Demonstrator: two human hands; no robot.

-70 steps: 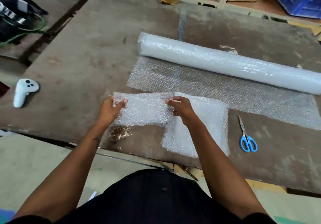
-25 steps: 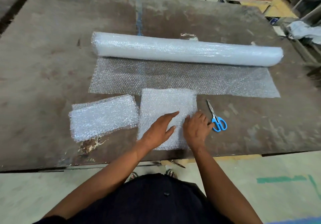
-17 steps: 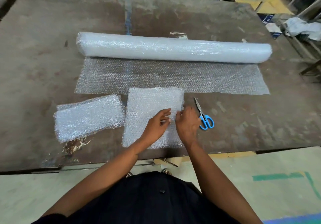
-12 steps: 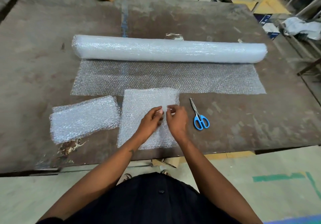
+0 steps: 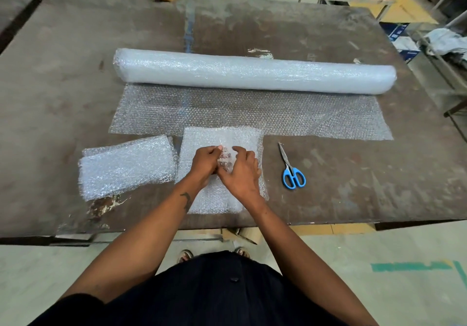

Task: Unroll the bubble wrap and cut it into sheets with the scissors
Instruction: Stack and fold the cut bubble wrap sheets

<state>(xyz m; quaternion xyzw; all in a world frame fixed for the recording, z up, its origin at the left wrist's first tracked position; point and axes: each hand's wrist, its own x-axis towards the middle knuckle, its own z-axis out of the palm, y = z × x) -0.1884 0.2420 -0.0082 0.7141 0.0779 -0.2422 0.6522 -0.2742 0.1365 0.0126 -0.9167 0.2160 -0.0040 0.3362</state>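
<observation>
At the near edge of the worn brown table [image 5: 63,77], a cut bubble wrap sheet [image 5: 199,138] is lain flat, and both hands are set on its middle. The left hand [image 5: 206,161] and the right hand [image 5: 240,171] are brought close together – their fingers are curled and a raised fold of the sheet is pinched between them. Just to the left, a folded stack of cut sheets [image 5: 126,166] is rested on the table, apart from the hands. To the right of the held sheet, blue-handled scissors [image 5: 290,168] are laid closed, untouched, with the blades pointed away from the person. Farther back, the unrolled length of bubble wrap [image 5: 252,113] is spread flat, its near edge touched by the cut sheet – and behind it the bubble wrap roll [image 5: 252,72] is lain across the table
</observation>
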